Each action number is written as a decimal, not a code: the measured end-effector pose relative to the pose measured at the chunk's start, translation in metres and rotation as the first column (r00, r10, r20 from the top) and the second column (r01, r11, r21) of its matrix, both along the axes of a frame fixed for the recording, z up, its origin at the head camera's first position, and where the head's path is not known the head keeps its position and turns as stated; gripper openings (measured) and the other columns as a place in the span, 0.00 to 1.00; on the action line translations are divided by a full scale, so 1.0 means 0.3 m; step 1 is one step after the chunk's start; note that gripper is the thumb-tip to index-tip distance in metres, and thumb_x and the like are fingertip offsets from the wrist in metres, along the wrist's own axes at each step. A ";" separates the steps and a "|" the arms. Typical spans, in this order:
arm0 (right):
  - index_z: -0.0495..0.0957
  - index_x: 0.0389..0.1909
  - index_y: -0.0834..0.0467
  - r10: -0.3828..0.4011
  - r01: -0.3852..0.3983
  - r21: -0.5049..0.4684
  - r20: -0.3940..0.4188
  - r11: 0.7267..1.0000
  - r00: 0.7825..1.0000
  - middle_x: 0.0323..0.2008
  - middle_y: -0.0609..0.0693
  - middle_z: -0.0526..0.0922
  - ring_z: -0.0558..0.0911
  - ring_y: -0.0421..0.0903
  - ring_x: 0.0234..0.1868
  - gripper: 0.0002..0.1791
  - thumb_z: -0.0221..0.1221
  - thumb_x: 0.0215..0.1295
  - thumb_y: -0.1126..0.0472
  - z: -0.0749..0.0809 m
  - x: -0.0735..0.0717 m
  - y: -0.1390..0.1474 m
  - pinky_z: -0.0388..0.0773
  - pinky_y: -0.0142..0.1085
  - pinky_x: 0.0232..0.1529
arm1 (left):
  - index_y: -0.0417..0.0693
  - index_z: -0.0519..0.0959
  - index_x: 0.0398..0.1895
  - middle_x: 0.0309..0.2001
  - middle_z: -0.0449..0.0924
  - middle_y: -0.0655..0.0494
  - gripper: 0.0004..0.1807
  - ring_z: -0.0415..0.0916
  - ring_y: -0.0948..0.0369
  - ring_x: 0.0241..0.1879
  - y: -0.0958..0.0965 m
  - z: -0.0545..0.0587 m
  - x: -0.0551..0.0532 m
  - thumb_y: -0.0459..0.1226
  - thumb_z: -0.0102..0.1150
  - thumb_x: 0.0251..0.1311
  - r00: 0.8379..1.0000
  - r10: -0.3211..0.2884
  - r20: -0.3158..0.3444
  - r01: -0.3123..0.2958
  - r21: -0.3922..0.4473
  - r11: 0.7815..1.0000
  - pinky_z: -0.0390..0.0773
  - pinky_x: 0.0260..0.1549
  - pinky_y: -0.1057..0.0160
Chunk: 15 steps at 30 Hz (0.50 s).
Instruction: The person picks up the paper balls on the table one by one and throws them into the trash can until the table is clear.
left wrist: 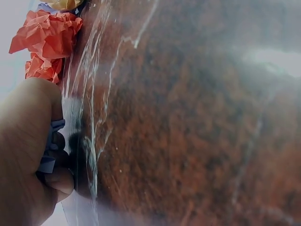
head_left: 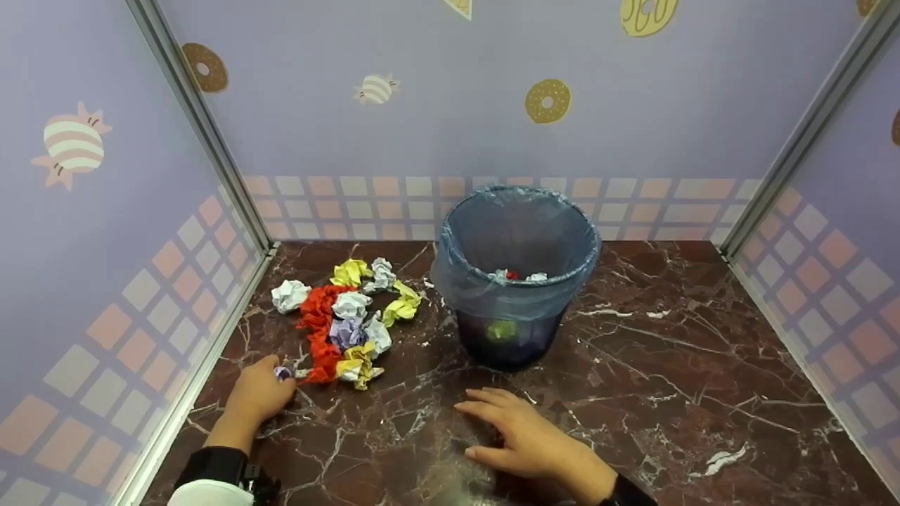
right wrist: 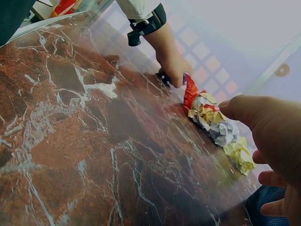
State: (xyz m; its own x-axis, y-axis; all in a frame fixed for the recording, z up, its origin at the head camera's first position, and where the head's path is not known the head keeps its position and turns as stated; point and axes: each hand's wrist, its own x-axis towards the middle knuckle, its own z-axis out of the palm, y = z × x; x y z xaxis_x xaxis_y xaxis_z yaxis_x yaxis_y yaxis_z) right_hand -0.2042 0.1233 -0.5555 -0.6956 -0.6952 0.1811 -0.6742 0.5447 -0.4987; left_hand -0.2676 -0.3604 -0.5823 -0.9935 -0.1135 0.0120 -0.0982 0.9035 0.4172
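My left hand [head_left: 261, 388] grips a crumpled purple paper ball [head_left: 283, 373] low over the tabletop, at the near left of a heap of crumpled paper. In the left wrist view bits of the purple paper [left wrist: 47, 165] show between the curled fingers; the rest is hidden in the palm. Red paper balls [head_left: 323, 358] lie just beyond that hand, with white, yellow and purple ones [head_left: 348, 333] among them. My right hand [head_left: 517, 432] hovers above the table in front of the bin, fingers spread and relaxed, holding nothing.
A dark mesh waste bin [head_left: 506, 344] lined with a translucent blue bag [head_left: 520, 299] stands right of the heap, with some crumpled paper inside. Patterned purple walls [head_left: 457, 126] enclose the dark red marbled table [head_left: 675, 393] at the back and both sides.
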 end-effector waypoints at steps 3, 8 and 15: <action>0.69 0.74 0.39 -0.005 0.005 0.000 0.013 1.000 1.000 0.76 0.50 0.69 0.69 0.60 0.75 0.35 0.59 0.69 0.35 0.003 0.000 0.002 0.68 0.62 0.72 | 0.38 0.73 0.39 0.33 0.79 0.41 0.13 0.75 0.49 0.30 0.002 0.002 0.004 0.38 0.58 0.56 1.000 -0.002 -0.011 0.003 0.008 1.000 0.74 0.28 0.53; 0.68 0.74 0.38 -0.005 0.005 0.017 0.021 1.000 1.000 0.77 0.51 0.68 0.68 0.61 0.76 0.36 0.60 0.68 0.35 0.012 -0.002 0.005 0.66 0.63 0.73 | 0.31 0.75 0.54 0.46 0.82 0.31 0.24 0.80 0.43 0.38 0.003 0.004 0.010 0.38 0.58 0.57 1.000 -0.004 -0.011 0.004 0.025 1.000 0.80 0.36 0.45; 0.69 0.74 0.41 0.001 -0.001 0.023 0.000 1.000 1.000 0.77 0.53 0.67 0.68 0.63 0.76 0.36 0.60 0.68 0.35 0.037 -0.014 0.012 0.65 0.65 0.72 | 0.46 0.68 0.32 0.27 0.72 0.49 0.09 0.71 0.54 0.26 0.017 0.027 0.014 0.38 0.58 0.56 1.000 0.020 -0.010 -0.019 0.047 0.999 0.68 0.24 0.60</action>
State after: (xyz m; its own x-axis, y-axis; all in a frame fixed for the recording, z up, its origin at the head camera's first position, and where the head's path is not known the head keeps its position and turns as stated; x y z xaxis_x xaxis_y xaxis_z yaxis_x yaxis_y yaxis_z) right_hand -0.2082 0.1269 -0.5445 -0.6952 -0.6995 0.1657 -0.6748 0.5555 -0.4859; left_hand -0.2634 -0.3552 -0.5741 -0.9909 -0.1336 0.0161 -0.1112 0.8808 0.4602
